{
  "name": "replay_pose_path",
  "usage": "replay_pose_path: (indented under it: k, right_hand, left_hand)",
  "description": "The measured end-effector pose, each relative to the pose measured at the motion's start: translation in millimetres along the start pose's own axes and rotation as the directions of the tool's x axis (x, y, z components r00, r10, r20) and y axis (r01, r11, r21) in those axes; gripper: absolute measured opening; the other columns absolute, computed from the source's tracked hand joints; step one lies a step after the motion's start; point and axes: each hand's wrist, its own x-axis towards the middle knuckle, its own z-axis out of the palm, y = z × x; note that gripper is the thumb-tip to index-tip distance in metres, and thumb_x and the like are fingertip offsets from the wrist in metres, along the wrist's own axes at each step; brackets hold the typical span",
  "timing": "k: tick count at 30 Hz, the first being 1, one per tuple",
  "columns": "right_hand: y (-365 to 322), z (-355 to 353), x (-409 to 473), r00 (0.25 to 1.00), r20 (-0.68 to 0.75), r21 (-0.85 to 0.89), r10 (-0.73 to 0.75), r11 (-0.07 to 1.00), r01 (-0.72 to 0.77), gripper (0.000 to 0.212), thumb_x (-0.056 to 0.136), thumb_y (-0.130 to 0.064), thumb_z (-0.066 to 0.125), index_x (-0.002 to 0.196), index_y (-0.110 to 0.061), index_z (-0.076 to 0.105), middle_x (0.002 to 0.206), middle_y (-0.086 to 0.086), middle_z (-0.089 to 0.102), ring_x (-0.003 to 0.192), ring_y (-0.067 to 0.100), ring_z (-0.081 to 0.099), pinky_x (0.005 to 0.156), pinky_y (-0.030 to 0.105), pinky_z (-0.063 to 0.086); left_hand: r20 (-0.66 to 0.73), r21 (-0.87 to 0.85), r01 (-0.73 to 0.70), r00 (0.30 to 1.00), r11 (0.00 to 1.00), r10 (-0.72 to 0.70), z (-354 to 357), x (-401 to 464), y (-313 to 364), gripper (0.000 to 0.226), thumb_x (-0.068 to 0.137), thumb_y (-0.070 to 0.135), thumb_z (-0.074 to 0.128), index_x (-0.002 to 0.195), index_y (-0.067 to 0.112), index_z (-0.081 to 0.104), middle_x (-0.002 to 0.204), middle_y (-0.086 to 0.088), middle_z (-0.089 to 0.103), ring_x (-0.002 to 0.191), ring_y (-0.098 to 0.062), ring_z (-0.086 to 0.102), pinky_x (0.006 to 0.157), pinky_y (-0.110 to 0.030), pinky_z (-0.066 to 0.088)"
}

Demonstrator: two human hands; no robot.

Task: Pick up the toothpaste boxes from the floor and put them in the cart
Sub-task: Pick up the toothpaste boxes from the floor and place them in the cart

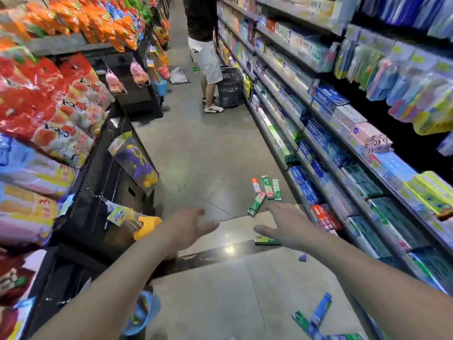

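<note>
Both hands, left point(188, 225) and right point(285, 224), reach forward with fingers spread, holding nothing. 4 toothpaste boxes point(266, 193) lie on the floor point(208, 155) just beyond the right hand; another box point(266, 240) lies under it.

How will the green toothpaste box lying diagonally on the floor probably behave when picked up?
The green toothpaste box looks like a slim rectangular carton, so probably stiff and light. It lies flat, so it likely won't roll. Its low profile may need a fingertip pinch.
</note>
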Motion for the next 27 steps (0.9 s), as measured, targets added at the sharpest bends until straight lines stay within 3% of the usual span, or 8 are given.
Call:
replay_pose_path:
  k: [2,6,13,16,21,27]
  right_hand:
    - [-7,-5,28,1.000,-0.008,0.008,0.012,1.000,-0.012,0.085,0.074,-0.084,0.035,0.136,-0.026,0.045,0.139,0.000,0.049,0.128,0.025,0.043,0.102,0.046,0.040]
    - [-11,-20,80,0.999,-0.008,0.015,0.035,0.999,-0.035,0.080,0.084,-0.075,0.045,0.144,-0.023,0.038,0.144,0.001,0.045,0.135,0.026,0.037,0.106,0.043,0.036]
    - [16,-44,194,0.996,-0.004,0.070,0.086,0.994,-0.085,0.085,0.084,-0.075,0.048,0.148,-0.021,0.035,0.151,0.000,0.039,0.140,0.024,0.033,0.113,0.043,0.032]
    - [34,-62,249,0.996,-0.006,0.083,0.094,0.992,-0.093,0.082,0.083,-0.075,0.048,0.145,-0.022,0.038,0.147,-0.002,0.044,0.135,0.023,0.038,0.110,0.043,0.035]
    - [68,-108,329,0.990,0.019,0.078,0.136,0.987,-0.137,0.070,0.084,-0.072,0.051,0.131,-0.020,0.048,0.130,0.003,0.054,0.123,0.027,0.047,0.098,0.038,0.040]
    - [112,-149,400,0.977,-0.011,0.132,0.215,0.968,-0.211,0.076,0.080,-0.076,0.051,0.133,-0.022,0.049,0.131,0.003,0.055,0.121,0.024,0.050,0.097,0.040,0.043]
  left_hand:
    - [0.013,0.003,-0.003,1.000,1.000,0.003,-17,28,-14,0.075,0.088,0.068,0.051,0.140,0.014,0.048,0.142,-0.008,0.052,0.128,-0.026,0.051,0.102,-0.032,0.039]
    - [0.037,-0.054,0.010,0.999,0.998,-0.008,-42,81,-32,0.076,0.087,0.069,0.053,0.141,0.016,0.048,0.145,-0.006,0.051,0.129,-0.023,0.051,0.104,-0.032,0.039]
    - [0.059,0.007,-0.030,0.998,1.000,0.029,-84,199,-23,0.077,0.086,0.070,0.051,0.139,0.014,0.049,0.140,-0.008,0.054,0.126,-0.023,0.053,0.100,-0.030,0.041]
    - [0.078,0.022,-0.034,0.996,0.999,0.032,-107,258,-14,0.081,0.082,0.076,0.048,0.137,0.017,0.049,0.138,-0.006,0.056,0.124,-0.023,0.055,0.104,-0.036,0.044]
    - [0.102,0.033,-0.022,0.995,0.999,0.018,-151,347,10,0.078,0.084,0.075,0.047,0.140,0.020,0.047,0.141,-0.004,0.054,0.126,-0.021,0.053,0.099,-0.032,0.041]
    - [0.117,0.046,-0.109,0.988,0.993,0.103,-189,450,59,0.071,0.088,0.069,0.050,0.139,0.019,0.048,0.139,-0.005,0.053,0.124,-0.023,0.053,0.103,-0.033,0.041]
